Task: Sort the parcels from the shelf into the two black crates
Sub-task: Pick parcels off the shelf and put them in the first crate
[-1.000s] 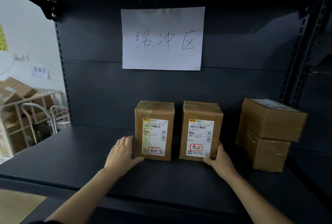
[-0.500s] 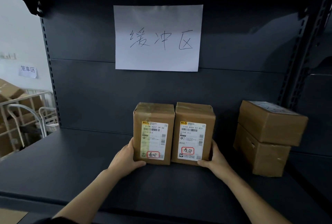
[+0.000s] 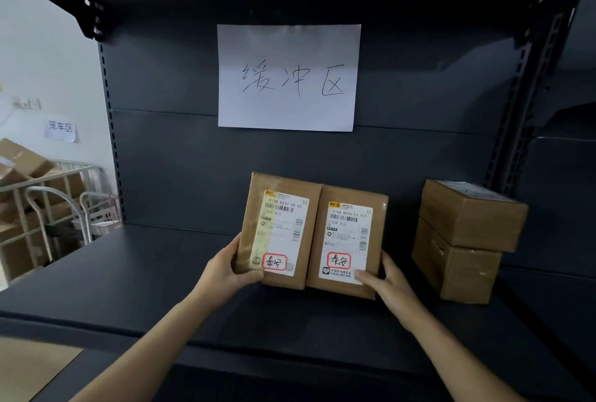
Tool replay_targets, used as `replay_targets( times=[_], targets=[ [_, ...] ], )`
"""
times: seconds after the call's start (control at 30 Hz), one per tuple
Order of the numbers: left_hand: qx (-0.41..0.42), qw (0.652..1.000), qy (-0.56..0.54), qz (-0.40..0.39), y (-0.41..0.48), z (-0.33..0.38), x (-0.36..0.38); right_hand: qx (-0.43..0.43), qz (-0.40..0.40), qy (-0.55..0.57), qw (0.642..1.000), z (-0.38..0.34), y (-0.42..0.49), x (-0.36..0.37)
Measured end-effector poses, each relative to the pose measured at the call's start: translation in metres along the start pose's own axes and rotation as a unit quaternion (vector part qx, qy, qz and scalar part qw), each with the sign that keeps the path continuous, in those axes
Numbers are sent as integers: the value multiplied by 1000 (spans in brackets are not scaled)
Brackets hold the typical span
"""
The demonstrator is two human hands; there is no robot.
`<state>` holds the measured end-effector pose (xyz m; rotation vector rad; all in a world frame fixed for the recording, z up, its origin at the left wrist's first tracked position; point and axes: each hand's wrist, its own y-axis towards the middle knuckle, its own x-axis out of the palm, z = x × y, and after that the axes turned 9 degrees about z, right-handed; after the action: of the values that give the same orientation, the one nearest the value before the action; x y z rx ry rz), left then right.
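Observation:
Two brown cardboard parcels with white shipping labels are pressed side by side and lifted, tilted back, above the dark shelf [image 3: 135, 276]. My left hand [image 3: 227, 269] grips the lower left corner of the left parcel [image 3: 279, 230], thumb on its front. My right hand [image 3: 385, 285] grips the lower right corner of the right parcel [image 3: 346, 242], thumb across its label. Both labels carry a red-framed handwritten mark. No black crate is in view.
Two more brown parcels sit stacked at the right of the shelf, upper one [image 3: 472, 214] on lower one [image 3: 454, 268]. A white handwritten sign [image 3: 288, 77] hangs on the back panel. Left of the shelf stands a metal cage cart [image 3: 48, 208] with cardboard boxes.
The two parcels stood apart on the shelf; my hands pushed them together, took hold of their outer corners, and raised them off the shelf, tilted back.

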<state>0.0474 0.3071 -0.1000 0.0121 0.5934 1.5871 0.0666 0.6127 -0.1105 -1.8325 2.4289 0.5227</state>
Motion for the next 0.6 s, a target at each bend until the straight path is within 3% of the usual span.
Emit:
replay_targets(
  times=[0.6],
  targets=[
    [-35, 995, -80, 54, -137, 45, -56, -41, -48, 73, 995, -40, -115, 8]
  ],
)
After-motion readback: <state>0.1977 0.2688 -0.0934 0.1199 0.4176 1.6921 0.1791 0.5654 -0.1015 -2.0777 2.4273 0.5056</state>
